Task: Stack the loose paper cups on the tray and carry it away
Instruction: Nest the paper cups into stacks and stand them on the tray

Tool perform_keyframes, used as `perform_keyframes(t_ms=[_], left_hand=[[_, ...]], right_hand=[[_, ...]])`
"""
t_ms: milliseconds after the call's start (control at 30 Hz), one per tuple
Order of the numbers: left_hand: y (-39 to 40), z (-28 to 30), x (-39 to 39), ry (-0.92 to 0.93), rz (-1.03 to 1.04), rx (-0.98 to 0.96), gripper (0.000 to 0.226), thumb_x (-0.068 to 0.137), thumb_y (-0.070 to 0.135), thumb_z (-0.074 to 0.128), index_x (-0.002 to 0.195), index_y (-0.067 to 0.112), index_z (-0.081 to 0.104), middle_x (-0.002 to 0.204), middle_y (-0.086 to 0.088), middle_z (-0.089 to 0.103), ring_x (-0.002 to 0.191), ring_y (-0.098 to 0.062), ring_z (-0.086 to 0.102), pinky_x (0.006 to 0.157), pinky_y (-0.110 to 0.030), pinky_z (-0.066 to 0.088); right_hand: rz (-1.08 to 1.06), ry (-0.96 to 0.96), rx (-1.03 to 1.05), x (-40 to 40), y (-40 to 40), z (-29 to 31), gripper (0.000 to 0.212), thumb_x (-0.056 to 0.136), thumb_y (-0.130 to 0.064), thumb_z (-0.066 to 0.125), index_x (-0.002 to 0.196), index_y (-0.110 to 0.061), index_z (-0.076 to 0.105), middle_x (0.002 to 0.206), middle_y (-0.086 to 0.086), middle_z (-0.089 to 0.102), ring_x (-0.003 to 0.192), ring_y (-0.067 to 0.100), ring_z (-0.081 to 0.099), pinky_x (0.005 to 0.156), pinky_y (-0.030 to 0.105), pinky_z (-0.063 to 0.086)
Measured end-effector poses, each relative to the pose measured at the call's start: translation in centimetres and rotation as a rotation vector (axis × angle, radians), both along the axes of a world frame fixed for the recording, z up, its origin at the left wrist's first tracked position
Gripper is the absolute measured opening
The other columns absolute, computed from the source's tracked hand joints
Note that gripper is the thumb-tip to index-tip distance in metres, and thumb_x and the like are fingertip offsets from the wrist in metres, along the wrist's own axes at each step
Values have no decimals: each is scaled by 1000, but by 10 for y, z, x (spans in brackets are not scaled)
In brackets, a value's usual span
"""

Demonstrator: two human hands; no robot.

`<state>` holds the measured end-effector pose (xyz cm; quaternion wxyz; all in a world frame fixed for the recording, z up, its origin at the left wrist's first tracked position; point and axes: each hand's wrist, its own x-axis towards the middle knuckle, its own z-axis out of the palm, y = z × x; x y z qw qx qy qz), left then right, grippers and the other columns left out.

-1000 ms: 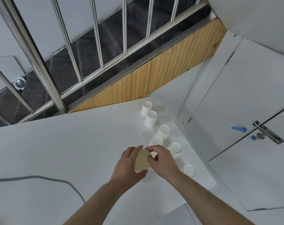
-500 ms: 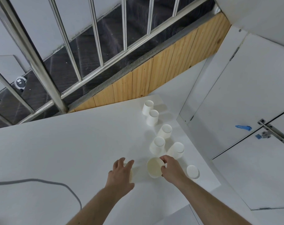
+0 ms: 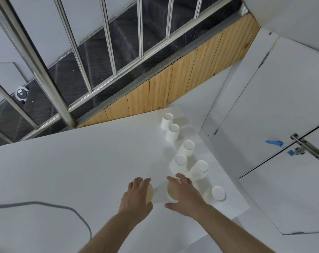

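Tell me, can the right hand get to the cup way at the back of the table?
Probably yes, with a long stretch. The right hand sits over a near cup, and the farthest cup stands at the table's far corner. Other upside-down cups stand in between, so it would have to reach over them.

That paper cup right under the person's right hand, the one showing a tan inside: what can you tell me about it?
The cup under the right hand looks like thin white paper with a tan, unprinted inside. It stands mouth up on the white table, apparently upright. The right hand reaches over it, fingers spread across the far rim and thumb low on the near side, hiding much of its wall. Whether the fingers actually grip it cannot be told. It stands apart from a second tan-lined cup beside it.
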<state>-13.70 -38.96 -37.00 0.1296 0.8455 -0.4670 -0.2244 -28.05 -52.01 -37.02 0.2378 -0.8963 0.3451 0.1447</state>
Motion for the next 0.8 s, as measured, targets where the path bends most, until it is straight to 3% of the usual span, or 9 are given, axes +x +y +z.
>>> perform_keyframes(t_ms=[133,333,800], left_hand=[[5,4,5,24,-4,-74,70,81,29,57,142,31,23,143,8,26,130,-17,31,89,-27,47],[15,9,16,51,-13,-151,71,82,30,60,144,31,25,144,3,19,129,-19,33,92,-27,47],[96,28,11,82,3,-360,72,83,30,60,145,28,25,141,4,30,126,-17,35,94,-27,44]], right_hand=[[0,-20,-44,5,6,-1,69,87,-25,61,148,-29,28,148,-5,26,133,20,31,96,34,48],[-88,-145,-126,8,18,13,69,86,-29,59,148,-31,29,148,-9,25,135,15,28,93,29,49],[-102,-291,-241,1,95,52,68,85,-28,61,146,-32,33,148,-9,26,136,13,28,89,26,50]])
